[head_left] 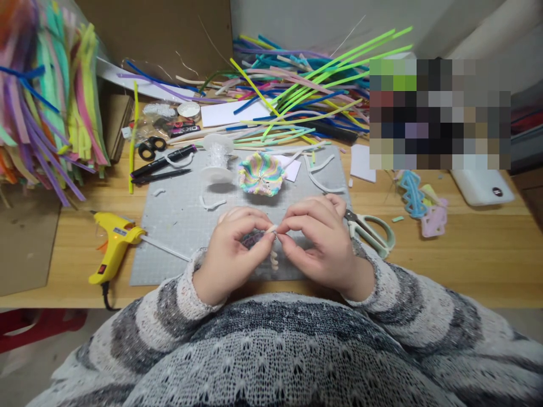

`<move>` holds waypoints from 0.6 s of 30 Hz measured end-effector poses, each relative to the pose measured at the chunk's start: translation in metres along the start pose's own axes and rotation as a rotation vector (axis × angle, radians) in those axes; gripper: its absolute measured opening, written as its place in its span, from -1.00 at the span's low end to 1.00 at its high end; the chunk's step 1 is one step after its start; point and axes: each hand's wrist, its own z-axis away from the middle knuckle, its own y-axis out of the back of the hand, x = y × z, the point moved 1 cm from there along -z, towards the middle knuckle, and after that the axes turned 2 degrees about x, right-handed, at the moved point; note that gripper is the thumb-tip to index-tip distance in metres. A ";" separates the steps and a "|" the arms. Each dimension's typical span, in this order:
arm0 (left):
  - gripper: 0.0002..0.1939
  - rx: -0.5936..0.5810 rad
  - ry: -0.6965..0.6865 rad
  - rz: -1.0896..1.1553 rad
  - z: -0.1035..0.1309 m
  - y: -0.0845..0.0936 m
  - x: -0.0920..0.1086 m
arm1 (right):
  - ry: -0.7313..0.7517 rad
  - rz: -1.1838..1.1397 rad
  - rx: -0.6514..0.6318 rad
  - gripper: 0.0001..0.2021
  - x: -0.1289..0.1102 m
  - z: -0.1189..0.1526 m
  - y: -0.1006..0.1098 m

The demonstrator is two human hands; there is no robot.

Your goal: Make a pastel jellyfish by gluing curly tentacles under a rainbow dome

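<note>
My left hand (241,243) and my right hand (318,243) meet over the near part of the grey cutting mat (169,226). Both pinch a small piece of pale pipe cleaner (274,260) between thumb and fingers. Its lower end hangs in a wavy, coiled shape, while the rest is hidden by my fingertips. Beyond my hands sits a ruffled pastel flower (261,174) of pipe cleaners, with a pale stem reaching to the upper right. Scissors with pale green handles (375,234) lie beside my right wrist.
A yellow hot glue gun (116,240) lies at left. A spool of clear thread (216,158), black pens (163,161) and small black-handled scissors (151,148) are behind. Loose pipe cleaners (305,90) heap at the back; bundles (46,96) hang upper left. A white box-like device (483,183) stands right.
</note>
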 end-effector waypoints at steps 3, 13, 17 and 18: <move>-0.95 0.000 -0.001 -0.004 0.000 0.000 -0.001 | 0.003 -0.011 -0.009 -0.98 0.000 0.001 0.000; -0.94 0.015 -0.002 -0.017 0.001 0.001 0.000 | 0.034 -0.049 0.031 -0.97 -0.002 0.003 -0.001; -0.94 0.026 -0.013 -0.002 0.002 0.001 0.000 | 0.099 -0.024 0.059 -0.94 -0.002 0.006 -0.002; -0.94 0.029 -0.017 0.004 0.002 0.001 -0.001 | 0.118 -0.013 0.061 -0.94 -0.002 0.007 -0.002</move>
